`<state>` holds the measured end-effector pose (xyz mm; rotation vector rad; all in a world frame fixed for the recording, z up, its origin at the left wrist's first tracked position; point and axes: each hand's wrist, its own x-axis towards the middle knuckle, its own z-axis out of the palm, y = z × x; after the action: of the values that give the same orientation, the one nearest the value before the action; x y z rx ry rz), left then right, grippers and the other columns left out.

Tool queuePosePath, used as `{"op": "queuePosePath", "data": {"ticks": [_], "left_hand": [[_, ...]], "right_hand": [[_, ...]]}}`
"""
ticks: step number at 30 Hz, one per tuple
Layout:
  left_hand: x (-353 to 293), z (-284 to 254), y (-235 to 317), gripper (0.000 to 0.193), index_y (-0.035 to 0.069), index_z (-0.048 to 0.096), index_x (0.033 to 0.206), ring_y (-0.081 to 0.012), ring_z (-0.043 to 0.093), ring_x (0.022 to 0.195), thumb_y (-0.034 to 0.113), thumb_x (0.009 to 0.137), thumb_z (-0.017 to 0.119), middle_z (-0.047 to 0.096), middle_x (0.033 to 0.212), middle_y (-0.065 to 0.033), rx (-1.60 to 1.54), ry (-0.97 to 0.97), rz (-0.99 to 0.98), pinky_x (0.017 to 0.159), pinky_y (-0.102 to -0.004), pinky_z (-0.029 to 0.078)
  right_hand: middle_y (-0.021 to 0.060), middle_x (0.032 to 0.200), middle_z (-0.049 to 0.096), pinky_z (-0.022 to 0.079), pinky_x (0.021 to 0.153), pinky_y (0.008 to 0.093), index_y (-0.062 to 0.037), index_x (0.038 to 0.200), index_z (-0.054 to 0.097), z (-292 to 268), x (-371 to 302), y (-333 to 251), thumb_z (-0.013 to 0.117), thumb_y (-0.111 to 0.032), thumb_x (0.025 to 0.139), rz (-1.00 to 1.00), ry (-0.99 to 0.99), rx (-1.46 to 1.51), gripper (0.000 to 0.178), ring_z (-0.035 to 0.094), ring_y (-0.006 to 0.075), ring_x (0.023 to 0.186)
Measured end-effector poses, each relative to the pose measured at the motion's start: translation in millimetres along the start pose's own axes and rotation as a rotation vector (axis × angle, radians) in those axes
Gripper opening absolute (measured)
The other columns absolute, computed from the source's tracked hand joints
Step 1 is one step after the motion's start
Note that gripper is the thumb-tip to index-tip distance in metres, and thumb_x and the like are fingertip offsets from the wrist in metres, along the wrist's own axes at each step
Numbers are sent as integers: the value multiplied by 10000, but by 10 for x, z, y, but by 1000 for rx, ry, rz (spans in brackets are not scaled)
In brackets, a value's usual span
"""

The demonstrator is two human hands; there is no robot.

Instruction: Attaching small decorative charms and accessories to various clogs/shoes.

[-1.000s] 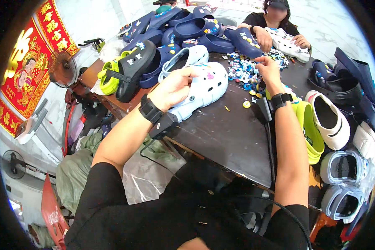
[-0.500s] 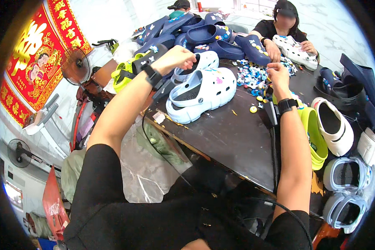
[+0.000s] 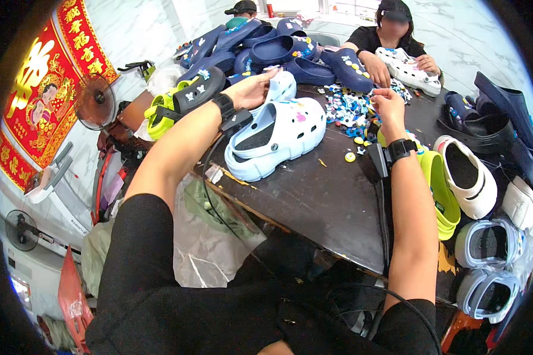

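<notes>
On the dark table (image 3: pixel 320 192), two light-blue clogs stand in front of the person, one behind the other. The front light-blue clog (image 3: pixel 290 137) has its toe turned to the right; one pink charm (image 3: pixel 301 117) shows on it, and other decorations there are too small to tell. The rear light-blue clog (image 3: pixel 283 86) is partly covered by the front one and by the left hand (image 3: pixel 251 93). This hand has its fingers half bent, close at the rear clog; whether they grip it, I cannot tell. The right hand (image 3: pixel 389 107) is beside the heap of charms (image 3: pixel 345 112), its thumb and fingertips drawn near together; whether a small piece is between them, I cannot tell. The charms are too many and too mixed to count.

On the right side there are two more light-blue clogs (image 3: pixel 485 245) and one white clog (image 3: pixel 466 177) lying tilted. On the left is one dark grey clog (image 3: pixel 199 93), partly behind the left forearm. The pile of navy clogs (image 3: pixel 272 50) overlaps so much that its number stays uncertain. Across the table, one co-worker (image 3: pixel 366 41) has both hands at a decorated white clog (image 3: pixel 410 72); of a second person, mainly a dark cap (image 3: pixel 241 7) shows above the pile.
</notes>
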<state>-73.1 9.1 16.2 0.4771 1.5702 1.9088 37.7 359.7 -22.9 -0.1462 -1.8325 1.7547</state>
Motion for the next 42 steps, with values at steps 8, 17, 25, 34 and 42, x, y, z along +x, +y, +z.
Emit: {"op": "queuePosePath", "data": {"ticks": [8, 17, 25, 34, 42], "left_hand": [[-374, 226, 306, 502, -19, 554, 1181, -142, 584, 995, 403, 915, 614, 627, 1113, -99, 376, -36, 534, 868, -284, 452], [-593, 390, 356, 641, -59, 575, 1107, -160, 513, 876, 538, 877, 607, 593, 972, -89, 1177, 243, 730, 778, -295, 431], [-394, 257, 219, 542, -56, 604, 987, -288, 599, 828, 474, 881, 617, 630, 897, -207, 1467, 2, 551, 759, -373, 470], [-671, 422, 273, 576, -64, 614, 1029, -182, 551, 807, 499, 925, 555, 611, 859, -119, 1246, -8, 518, 761, -329, 463], [-754, 383, 104, 560, -73, 601, 1040, -194, 556, 880, 473, 922, 572, 619, 919, -129, 1070, -101, 501, 820, -338, 454]], "right_hand": [[44, 789, 635, 444, 570, 240, -5, 957, 655, 48, -21, -17, 625, 1, 783, 51, 10, -1, 177, 565, 107, 656], [52, 796, 642, 437, 585, 225, 24, 940, 645, 16, -24, -57, 612, 26, 783, 30, 2, -39, 160, 554, 95, 653], [63, 797, 673, 486, 665, 266, 2, 969, 692, -14, -8, 78, 653, -32, 758, -105, -195, -415, 217, 624, 126, 737], [149, 866, 689, 510, 761, 387, -50, 902, 695, 88, -198, -87, 796, -147, 624, -175, -359, -1073, 311, 669, 307, 860], [76, 777, 624, 475, 677, 337, -60, 923, 606, 107, -213, -102, 776, -102, 639, -167, -329, -975, 334, 621, 203, 750]]}}
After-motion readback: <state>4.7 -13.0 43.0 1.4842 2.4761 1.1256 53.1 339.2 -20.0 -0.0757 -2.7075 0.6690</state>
